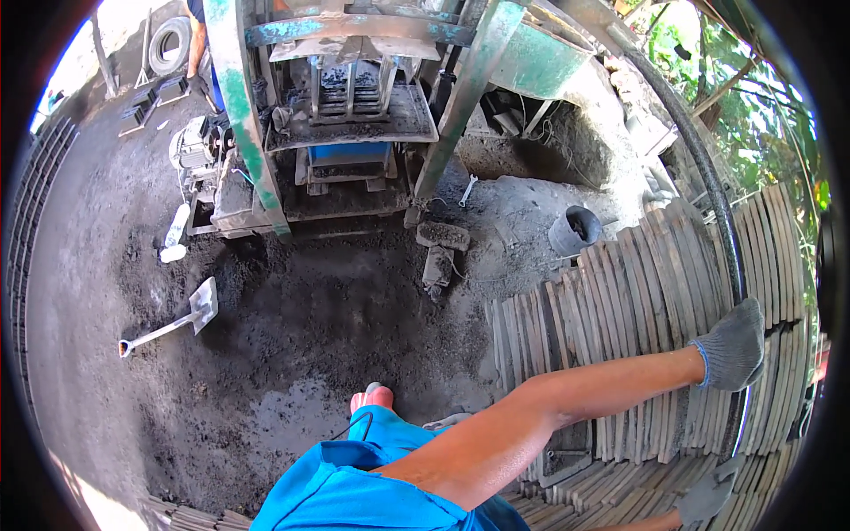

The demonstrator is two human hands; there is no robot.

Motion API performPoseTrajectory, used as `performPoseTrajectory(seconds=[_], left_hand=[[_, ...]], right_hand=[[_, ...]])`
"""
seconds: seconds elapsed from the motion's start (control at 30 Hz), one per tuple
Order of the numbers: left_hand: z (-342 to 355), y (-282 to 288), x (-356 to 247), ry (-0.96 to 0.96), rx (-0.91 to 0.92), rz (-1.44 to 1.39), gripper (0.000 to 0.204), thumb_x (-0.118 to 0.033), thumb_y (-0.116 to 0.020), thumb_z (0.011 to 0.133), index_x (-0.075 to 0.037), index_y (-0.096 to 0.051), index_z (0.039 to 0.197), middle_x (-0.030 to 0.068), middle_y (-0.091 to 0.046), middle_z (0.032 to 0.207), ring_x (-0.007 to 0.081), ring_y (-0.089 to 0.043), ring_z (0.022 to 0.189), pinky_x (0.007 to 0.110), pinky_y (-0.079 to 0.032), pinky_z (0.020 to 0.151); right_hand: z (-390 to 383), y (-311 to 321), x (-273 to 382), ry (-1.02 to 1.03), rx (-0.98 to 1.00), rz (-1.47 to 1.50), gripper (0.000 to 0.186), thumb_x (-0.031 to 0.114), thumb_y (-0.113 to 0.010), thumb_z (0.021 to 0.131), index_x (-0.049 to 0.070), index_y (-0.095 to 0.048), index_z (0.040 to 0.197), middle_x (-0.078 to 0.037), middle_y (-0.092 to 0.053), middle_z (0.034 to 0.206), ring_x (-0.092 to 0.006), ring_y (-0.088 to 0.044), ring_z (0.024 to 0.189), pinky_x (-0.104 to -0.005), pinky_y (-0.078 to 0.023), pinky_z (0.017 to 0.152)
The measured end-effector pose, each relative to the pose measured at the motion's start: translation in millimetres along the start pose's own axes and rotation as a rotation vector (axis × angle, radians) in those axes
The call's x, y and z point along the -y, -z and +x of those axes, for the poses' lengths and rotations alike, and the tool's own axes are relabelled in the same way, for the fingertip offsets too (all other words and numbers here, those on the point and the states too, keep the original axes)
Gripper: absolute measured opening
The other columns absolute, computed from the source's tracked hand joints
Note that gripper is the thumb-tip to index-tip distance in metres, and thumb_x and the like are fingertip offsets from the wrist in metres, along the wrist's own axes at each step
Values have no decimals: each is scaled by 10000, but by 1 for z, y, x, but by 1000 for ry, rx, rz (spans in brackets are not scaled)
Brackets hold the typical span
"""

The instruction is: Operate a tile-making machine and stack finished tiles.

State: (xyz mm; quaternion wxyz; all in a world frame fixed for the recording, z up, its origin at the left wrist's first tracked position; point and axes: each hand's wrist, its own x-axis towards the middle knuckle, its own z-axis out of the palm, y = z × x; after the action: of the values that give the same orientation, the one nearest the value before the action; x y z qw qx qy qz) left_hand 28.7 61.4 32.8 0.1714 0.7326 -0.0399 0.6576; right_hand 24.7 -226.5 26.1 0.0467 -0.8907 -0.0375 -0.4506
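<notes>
My left hand (733,345), in a grey knitted glove with a blue cuff, reaches out to the right over rows of wooden boards (611,301) standing on edge. Its fingers are curled down among the boards, and whatever they grip is hidden. A black hose (713,177) comes down from above and meets this glove. Lower down, near the bottom right, my right hand (708,496) wears a similar grey glove and rests at the boards' near rows. Its fingers point toward the left hand; their grip is not clear.
A green-framed block machine (350,133) stands ahead with an electric motor (192,144). A shovel (181,320) lies on the dark, gritty ground. A bucket (575,230), a wrench (468,190) and a block (443,234) lie nearer the boards. Another person (197,40) is at far left, near a tire (170,46).
</notes>
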Motion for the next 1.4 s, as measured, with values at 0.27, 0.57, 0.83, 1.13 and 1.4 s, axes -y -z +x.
performPoseTrajectory(seconds=[0.27, 0.57, 0.83, 1.13, 1.4], left_hand=[[1, 9, -2, 5, 51, -85, 349, -315, -610, 750, 6, -665, 622, 184, -543, 595, 354, -504, 621, 505, -397, 746], [-1, 4, -9, 51, 62, -49, 292, -264, -609, 734, 2, -674, 634, 192, -566, 623, 342, -521, 654, 502, -392, 769], [-46, 31, 8, 4, 268, 47, 317, -303, -591, 790, -67, -708, 613, 130, -573, 580, 313, -521, 684, 484, -366, 826], [-45, 39, 9, -18, 267, 73, 319, -313, -593, 814, -70, -729, 658, 133, -614, 627, 320, -543, 695, 485, -384, 844], [-44, 33, 15, 5, 285, 12, 349, -311, -584, 815, -24, -729, 679, 183, -643, 674, 349, -573, 728, 506, -399, 864]], right_hand=[[-3, 3, 7, -35, -32, 47, 597, 560, -352, 1049, 116, -666, 1296, -158, -710, 1177, -377, -673, 1007, -419, -521, 862], [-10, 43, 20, -13, 224, 99, 616, 573, -368, 1042, 92, -675, 1275, -170, -708, 1171, -368, -664, 1051, -436, -514, 891], [-74, -17, 49, -59, 30, -311, 427, 408, -495, 1007, 97, -730, 1182, -149, -747, 1011, -377, -694, 816, -469, -532, 691], [-64, -66, -15, 147, -161, -13, 476, 456, -478, 1007, 87, -733, 1167, -175, -738, 1021, -390, -683, 884, -475, -525, 735], [-73, -6, 53, -109, 44, 86, 624, 576, -393, 1025, 68, -714, 1195, -193, -722, 1071, -402, -665, 942, -488, -514, 793]])
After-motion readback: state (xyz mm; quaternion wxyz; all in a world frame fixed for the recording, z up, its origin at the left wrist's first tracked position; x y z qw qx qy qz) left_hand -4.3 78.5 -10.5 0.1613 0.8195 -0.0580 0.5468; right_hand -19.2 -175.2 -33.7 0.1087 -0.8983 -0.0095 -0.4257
